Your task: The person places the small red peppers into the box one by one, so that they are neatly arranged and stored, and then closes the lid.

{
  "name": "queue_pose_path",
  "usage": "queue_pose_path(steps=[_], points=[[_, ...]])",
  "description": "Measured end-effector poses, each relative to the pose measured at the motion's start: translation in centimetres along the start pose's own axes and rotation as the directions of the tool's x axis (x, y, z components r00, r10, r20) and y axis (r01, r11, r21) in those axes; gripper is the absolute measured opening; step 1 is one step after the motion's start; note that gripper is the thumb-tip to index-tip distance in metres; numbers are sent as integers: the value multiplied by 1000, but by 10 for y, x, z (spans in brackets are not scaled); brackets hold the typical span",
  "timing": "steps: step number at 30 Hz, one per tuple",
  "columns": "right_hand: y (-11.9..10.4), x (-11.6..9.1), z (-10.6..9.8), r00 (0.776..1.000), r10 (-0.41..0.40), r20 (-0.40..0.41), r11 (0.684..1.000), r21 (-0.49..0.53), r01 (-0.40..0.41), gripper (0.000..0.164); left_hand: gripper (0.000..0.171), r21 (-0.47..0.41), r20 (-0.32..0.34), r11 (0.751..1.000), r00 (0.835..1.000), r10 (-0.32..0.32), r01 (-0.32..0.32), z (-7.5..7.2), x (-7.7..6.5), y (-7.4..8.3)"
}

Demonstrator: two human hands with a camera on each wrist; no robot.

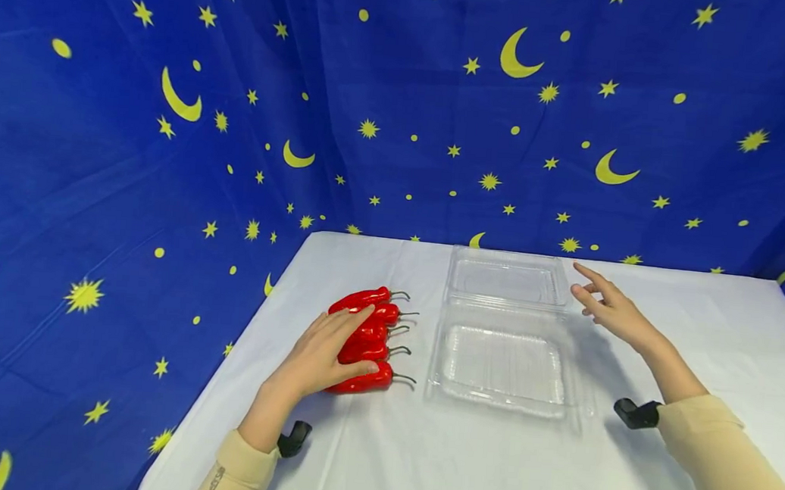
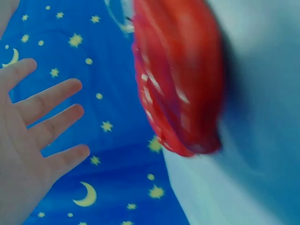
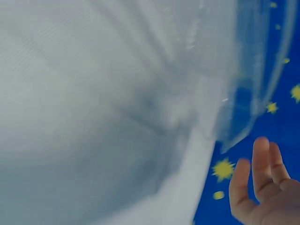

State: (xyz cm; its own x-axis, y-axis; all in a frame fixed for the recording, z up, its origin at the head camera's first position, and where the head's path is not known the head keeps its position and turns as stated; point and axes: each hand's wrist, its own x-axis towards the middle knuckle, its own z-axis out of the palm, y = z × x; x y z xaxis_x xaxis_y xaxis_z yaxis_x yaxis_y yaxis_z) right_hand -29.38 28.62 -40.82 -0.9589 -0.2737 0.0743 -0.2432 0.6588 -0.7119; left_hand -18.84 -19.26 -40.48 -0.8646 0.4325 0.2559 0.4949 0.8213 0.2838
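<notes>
Several red chili peppers (image 1: pixel 369 381) with green stems lie in a row on the left of the table, stems to the right. My left hand (image 1: pixel 323 350) is over their left ends in the head view, fingers spread and partly covering them. The left wrist view shows that hand (image 2: pixel 42 122) with straight fingers, apart from the peppers (image 2: pixel 183 70). Right of the peppers lies a clear plastic clamshell container (image 1: pixel 507 305), unfolded, its lid half farther away. Beside the lid's right edge my right hand (image 1: pixel 613 310) hovers with loosely extended fingers, holding nothing.
A white cloth (image 1: pixel 486 464) covers the table. Blue fabric (image 1: pixel 417 87) with yellow stars and moons hangs behind and along the left side. Black wrist-worn mounts (image 1: pixel 637 414) stick out from both sleeves.
</notes>
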Motion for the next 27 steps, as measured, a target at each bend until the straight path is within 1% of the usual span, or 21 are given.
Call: queue_pose_path(steps=[2, 5, 8, 12, 18, 23, 27], points=[[10, 1, 1, 998, 44, 55, 996, 77, -48, 68, 87, -8, 10, 1000, 1000, -17, 18, 2, -8, -4], [21, 1, 2, 987, 80, 136, 978, 182, -104, 71, 86, -14, 28, 1000, 999, -26, 26, 5, -16, -10], [31, 1, 4, 976, 98, 195, 946, 286, -152, 72, 86, -28, 55, 999, 998, -33, 35, 8, -21, -13], [40, 0, 11, 963, 110, 248, 902, 382, -201, 75, 87, -32, 86, 999, 996, -34, 37, 13, -26, -19], [47, -2, 18, 957, 107, 271, 874, 433, -220, 75, 77, -37, 91, 999, 996, -6, 9, 23, -31, -21], [47, -2, 20, 954, 120, 276, 873, 429, -234, 73, 67, -24, 74, 1000, 997, 19, -17, 29, -32, -23], [48, -2, 22, 956, 114, 270, 871, 435, -227, 71, 60, -38, 68, 999, 997, 21, -18, 33, -32, -25]])
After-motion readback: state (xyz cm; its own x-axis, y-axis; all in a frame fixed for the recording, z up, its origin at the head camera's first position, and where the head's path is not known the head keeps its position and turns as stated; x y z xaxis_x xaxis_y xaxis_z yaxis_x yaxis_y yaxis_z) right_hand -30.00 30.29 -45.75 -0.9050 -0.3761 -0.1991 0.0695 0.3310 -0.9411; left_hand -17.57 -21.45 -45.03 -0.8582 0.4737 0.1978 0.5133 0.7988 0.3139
